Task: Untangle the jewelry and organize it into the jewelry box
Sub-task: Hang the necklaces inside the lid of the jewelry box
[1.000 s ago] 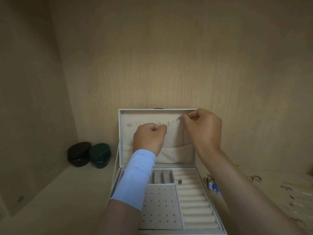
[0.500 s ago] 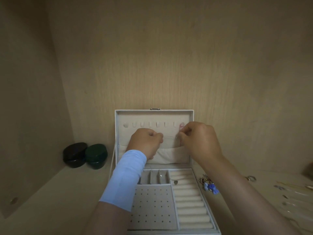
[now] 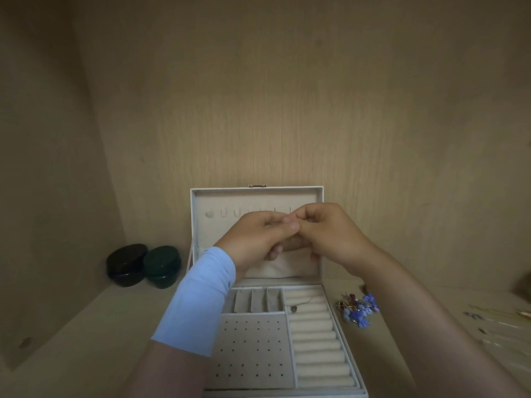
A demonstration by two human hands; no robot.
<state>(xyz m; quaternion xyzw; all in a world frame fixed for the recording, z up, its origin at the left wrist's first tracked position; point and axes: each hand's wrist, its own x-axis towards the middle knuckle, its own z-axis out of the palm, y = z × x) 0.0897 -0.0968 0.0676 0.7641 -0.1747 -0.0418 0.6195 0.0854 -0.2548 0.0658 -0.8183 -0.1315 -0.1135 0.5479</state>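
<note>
A white jewelry box (image 3: pixel 197 225) stands open in front of me, its lid upright with a row of hooks (image 3: pixel 230 212) along the top. My left hand (image 3: pixel 253 239) and my right hand (image 3: pixel 327 234) meet fingertip to fingertip in front of the lid, below the right-hand hooks. Both pinch a very thin necklace chain that is barely visible between the fingers. A small pendant (image 3: pixel 293 308) on a fine chain lies on the ring rolls (image 3: pixel 319 340) in the tray. A tangle of blue and gold jewelry (image 3: pixel 359 310) lies on the shelf right of the box.
Two dark round cases, one black (image 3: pixel 126 264) and one green (image 3: pixel 162 265), sit at the back left against the side wall. Several thin pale pieces (image 3: pixel 488 320) lie at the far right of the shelf. Wooden walls close in behind and on the left.
Both hands have dropped from the hook row and come together; one second ago they were apart, the right one holding the clasp up at the hooks.
</note>
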